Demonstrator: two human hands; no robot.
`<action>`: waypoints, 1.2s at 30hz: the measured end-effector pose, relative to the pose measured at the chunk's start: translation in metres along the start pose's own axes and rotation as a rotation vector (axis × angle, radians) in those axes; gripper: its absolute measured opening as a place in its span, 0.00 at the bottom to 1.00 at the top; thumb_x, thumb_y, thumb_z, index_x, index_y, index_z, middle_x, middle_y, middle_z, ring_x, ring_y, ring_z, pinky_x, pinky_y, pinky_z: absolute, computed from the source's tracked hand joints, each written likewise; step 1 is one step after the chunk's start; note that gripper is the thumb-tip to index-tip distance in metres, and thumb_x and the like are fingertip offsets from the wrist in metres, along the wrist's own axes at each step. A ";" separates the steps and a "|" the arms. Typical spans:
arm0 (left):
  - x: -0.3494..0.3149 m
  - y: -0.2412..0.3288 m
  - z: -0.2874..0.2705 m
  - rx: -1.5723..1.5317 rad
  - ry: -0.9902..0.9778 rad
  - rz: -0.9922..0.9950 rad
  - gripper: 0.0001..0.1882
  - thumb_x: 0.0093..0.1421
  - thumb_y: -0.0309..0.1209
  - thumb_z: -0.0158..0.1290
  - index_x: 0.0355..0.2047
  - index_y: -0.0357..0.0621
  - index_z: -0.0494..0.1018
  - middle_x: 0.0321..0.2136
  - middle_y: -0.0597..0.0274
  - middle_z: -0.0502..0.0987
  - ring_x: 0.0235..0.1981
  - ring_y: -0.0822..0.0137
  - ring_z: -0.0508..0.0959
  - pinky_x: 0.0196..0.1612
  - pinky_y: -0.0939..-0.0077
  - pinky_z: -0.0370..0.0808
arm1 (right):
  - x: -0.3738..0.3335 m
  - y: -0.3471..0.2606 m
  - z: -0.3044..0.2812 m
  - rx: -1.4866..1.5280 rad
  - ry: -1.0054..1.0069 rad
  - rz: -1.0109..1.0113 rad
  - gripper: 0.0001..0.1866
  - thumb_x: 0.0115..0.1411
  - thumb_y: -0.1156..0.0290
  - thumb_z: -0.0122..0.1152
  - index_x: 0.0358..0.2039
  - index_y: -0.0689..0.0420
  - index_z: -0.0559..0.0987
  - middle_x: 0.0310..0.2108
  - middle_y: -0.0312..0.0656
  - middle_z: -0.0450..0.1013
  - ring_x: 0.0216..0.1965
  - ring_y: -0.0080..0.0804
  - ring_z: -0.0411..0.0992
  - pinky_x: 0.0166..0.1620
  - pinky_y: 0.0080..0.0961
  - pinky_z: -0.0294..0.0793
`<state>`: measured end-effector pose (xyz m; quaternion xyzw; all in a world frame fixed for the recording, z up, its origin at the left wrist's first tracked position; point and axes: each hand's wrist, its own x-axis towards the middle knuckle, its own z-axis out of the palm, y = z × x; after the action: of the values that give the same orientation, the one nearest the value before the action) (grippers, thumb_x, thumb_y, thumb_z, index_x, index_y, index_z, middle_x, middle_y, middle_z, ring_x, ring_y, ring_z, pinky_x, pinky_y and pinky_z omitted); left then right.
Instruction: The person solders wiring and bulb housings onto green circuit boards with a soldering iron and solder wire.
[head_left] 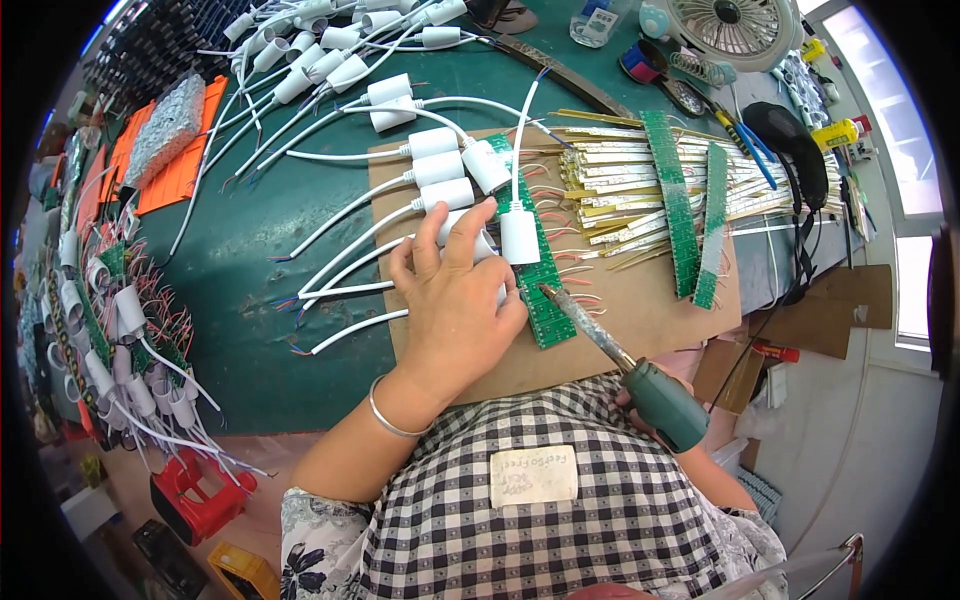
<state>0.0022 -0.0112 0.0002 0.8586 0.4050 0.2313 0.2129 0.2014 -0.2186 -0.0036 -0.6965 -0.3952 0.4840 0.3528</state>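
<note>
My left hand (455,305) bends over a row of white cylindrical lamp holders, its thumb and fingers closed round one at the edge of a green circuit board strip (545,300). That lamp holder is mostly covered by the fingers. Another white lamp holder (519,236) lies across the strip, its cable pointing away from me. In my right hand (627,400) is a soldering iron (665,400) with a green handle, which hides most of the fingers. Its darkened tip is close to the strip's right edge; whether it touches cannot be told.
A brown board (640,330) lies under the work. Bundled narrow strips with red wires (610,180) and two green strips (672,200) are at right. More lamp holders (320,65) pile up at the back and left (130,310). Pliers (755,155) and a fan (730,30) stand back right.
</note>
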 end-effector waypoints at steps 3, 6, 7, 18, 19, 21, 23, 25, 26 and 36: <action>0.000 0.000 0.000 0.005 -0.002 -0.002 0.04 0.42 0.29 0.56 0.17 0.46 0.72 0.56 0.59 0.61 0.60 0.48 0.51 0.56 0.44 0.46 | 0.000 0.006 0.001 -0.033 0.023 0.005 0.18 0.57 0.75 0.54 0.48 0.66 0.71 0.45 0.46 0.71 0.43 0.28 0.72 0.46 0.19 0.71; 0.000 0.001 -0.001 0.006 -0.005 -0.006 0.04 0.42 0.29 0.56 0.17 0.46 0.72 0.56 0.59 0.61 0.60 0.48 0.51 0.56 0.44 0.46 | 0.001 0.012 0.001 0.104 0.006 0.022 0.19 0.56 0.75 0.55 0.48 0.68 0.70 0.44 0.47 0.72 0.42 0.28 0.72 0.46 0.20 0.72; 0.000 0.001 -0.001 0.006 -0.005 -0.006 0.04 0.42 0.29 0.56 0.17 0.46 0.72 0.56 0.59 0.61 0.60 0.48 0.51 0.56 0.44 0.46 | 0.001 0.014 0.000 0.104 0.006 0.022 0.19 0.56 0.75 0.55 0.48 0.68 0.70 0.44 0.47 0.72 0.42 0.28 0.72 0.46 0.20 0.72; -0.001 0.000 0.000 0.018 0.014 0.007 0.04 0.43 0.29 0.56 0.17 0.46 0.72 0.56 0.59 0.62 0.60 0.48 0.51 0.55 0.45 0.46 | 0.004 0.018 0.003 0.347 -0.018 -0.032 0.20 0.50 0.77 0.62 0.45 0.66 0.70 0.38 0.45 0.74 0.36 0.27 0.74 0.40 0.20 0.74; -0.001 0.001 0.000 0.019 0.015 0.007 0.04 0.43 0.29 0.56 0.17 0.46 0.72 0.56 0.59 0.62 0.60 0.48 0.51 0.55 0.45 0.46 | 0.004 0.021 0.002 0.347 -0.019 -0.032 0.20 0.50 0.77 0.62 0.45 0.66 0.70 0.38 0.45 0.74 0.36 0.27 0.74 0.40 0.20 0.74; -0.001 0.001 0.000 0.025 0.015 0.004 0.04 0.43 0.29 0.56 0.17 0.46 0.71 0.56 0.59 0.62 0.60 0.48 0.51 0.55 0.45 0.47 | 0.004 0.029 0.002 0.236 -0.004 -0.134 0.20 0.49 0.77 0.63 0.43 0.65 0.71 0.35 0.44 0.75 0.34 0.26 0.74 0.38 0.19 0.74; -0.001 0.002 0.000 0.026 0.016 0.006 0.04 0.43 0.29 0.56 0.17 0.45 0.71 0.55 0.59 0.62 0.60 0.48 0.52 0.55 0.45 0.47 | 0.004 0.027 0.002 0.219 -0.002 -0.128 0.19 0.50 0.77 0.62 0.43 0.64 0.71 0.35 0.43 0.75 0.34 0.26 0.74 0.37 0.18 0.74; -0.001 0.002 0.001 0.027 0.017 0.010 0.04 0.43 0.29 0.56 0.17 0.45 0.71 0.55 0.59 0.62 0.60 0.48 0.52 0.55 0.45 0.47 | 0.004 0.022 0.005 0.201 0.001 -0.120 0.18 0.51 0.77 0.61 0.43 0.64 0.71 0.34 0.42 0.75 0.33 0.25 0.74 0.37 0.18 0.74; -0.001 0.002 0.002 0.028 0.025 0.012 0.04 0.42 0.29 0.56 0.17 0.45 0.71 0.55 0.59 0.62 0.59 0.49 0.52 0.55 0.45 0.47 | 0.005 0.017 0.010 0.424 -0.004 -0.129 0.16 0.52 0.77 0.59 0.42 0.64 0.72 0.34 0.41 0.75 0.33 0.25 0.74 0.36 0.18 0.74; 0.000 0.000 0.001 0.059 0.044 0.013 0.04 0.42 0.29 0.56 0.18 0.46 0.72 0.55 0.61 0.63 0.59 0.49 0.53 0.55 0.45 0.48 | 0.014 0.009 0.002 0.007 0.125 -0.312 0.14 0.53 0.77 0.57 0.41 0.64 0.74 0.30 0.38 0.75 0.30 0.25 0.74 0.33 0.17 0.72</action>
<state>0.0031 -0.0115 -0.0008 0.8616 0.4108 0.2397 0.1771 0.2041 -0.2096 -0.0178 -0.6542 -0.4742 0.3806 0.4498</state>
